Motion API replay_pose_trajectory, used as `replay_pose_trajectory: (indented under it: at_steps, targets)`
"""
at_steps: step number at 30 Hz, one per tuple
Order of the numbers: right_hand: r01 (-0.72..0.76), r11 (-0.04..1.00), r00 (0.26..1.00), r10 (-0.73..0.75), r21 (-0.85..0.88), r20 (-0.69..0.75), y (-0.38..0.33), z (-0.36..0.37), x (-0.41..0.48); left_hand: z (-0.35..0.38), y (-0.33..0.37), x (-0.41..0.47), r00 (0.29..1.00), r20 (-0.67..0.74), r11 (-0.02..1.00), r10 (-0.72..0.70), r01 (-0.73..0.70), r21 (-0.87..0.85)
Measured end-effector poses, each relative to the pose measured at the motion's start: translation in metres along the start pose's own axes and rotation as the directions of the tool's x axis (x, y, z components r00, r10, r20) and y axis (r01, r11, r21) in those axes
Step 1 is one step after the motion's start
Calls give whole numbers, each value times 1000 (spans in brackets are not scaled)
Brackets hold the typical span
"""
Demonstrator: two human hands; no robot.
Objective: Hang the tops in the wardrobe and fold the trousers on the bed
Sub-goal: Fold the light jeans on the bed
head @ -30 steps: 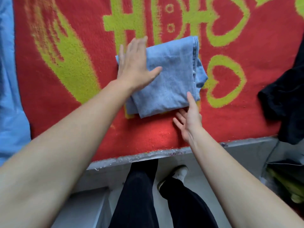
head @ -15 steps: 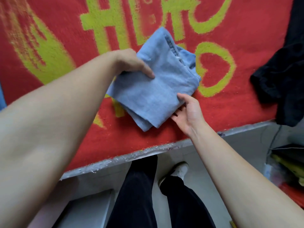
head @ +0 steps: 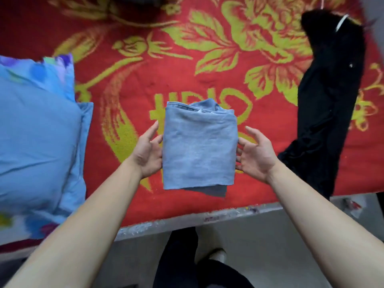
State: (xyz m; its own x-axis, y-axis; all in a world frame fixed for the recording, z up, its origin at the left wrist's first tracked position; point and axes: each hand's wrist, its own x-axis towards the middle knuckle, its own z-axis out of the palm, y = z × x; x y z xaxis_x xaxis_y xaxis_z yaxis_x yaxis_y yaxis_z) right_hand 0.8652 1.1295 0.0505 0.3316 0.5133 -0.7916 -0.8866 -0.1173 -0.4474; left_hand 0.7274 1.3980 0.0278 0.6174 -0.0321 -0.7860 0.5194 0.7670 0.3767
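A pair of light blue jeans [head: 198, 146], folded into a thick square, sits between my two hands over the red bed blanket [head: 270, 129]. My left hand [head: 146, 151] is against the fold's left edge, thumb pointing up and fingers hidden beneath the cloth. My right hand [head: 256, 154] is at the right edge, fingertips touching the fold and thumb held clear of it. I cannot tell whether the fold rests on the blanket or is lifted slightly. A black garment [head: 329, 96] lies stretched along the right side of the bed, its lower end hanging over the edge.
A blue pillow [head: 37, 134] with a flowered cover lies on the left of the bed. The grey bed edge [head: 187, 220] runs across below my arms. My legs in black trousers [head: 178, 262] and a light shoe [head: 216, 253] stand on the floor.
The jeans were turned from a slanted position to square in front of me. My left hand left the top of the fold and now sits at its left edge. The view shifted up the bed.
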Motion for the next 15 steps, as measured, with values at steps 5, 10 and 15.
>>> replay_pose_trajectory:
  at_steps: [5,10,15]
  targets:
    - [59,990,993,-44,-129,113,-60,41,-61,58,28,-81,973,-95,976,209,-213,-35]
    - [211,962,936,-147,-176,319,-118,61,-123,122,38,-163,901,-74,895,427,-433,-104]
    - [249,948,832,-105,-197,544,-157,48,-164,175,9,-232,799,-69,796,597,-601,-68]
